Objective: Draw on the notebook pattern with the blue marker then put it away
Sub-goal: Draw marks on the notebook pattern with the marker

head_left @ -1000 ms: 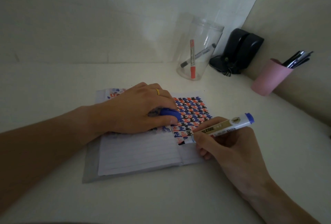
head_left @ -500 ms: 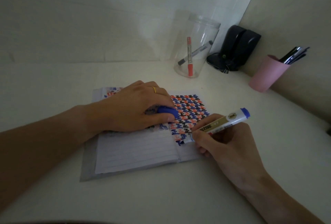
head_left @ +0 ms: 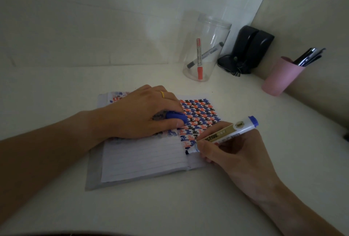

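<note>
The right hand (head_left: 239,152) is closed in a writing grip on the blue marker (head_left: 224,134), whose tip is set on the lower edge of the coloured pattern (head_left: 198,117) on the notebook (head_left: 143,156). The marker's long axis is seen to run from the tip, low and left, up and rightward to its blue end. The left hand (head_left: 139,115) is laid flat on the page, with the blue cap (head_left: 176,117) pinched under the thumb. The cap lies just left of the tip, so recapping is judged a short move. The clear jar (head_left: 205,47), holding two markers, stands well beyond.
</note>
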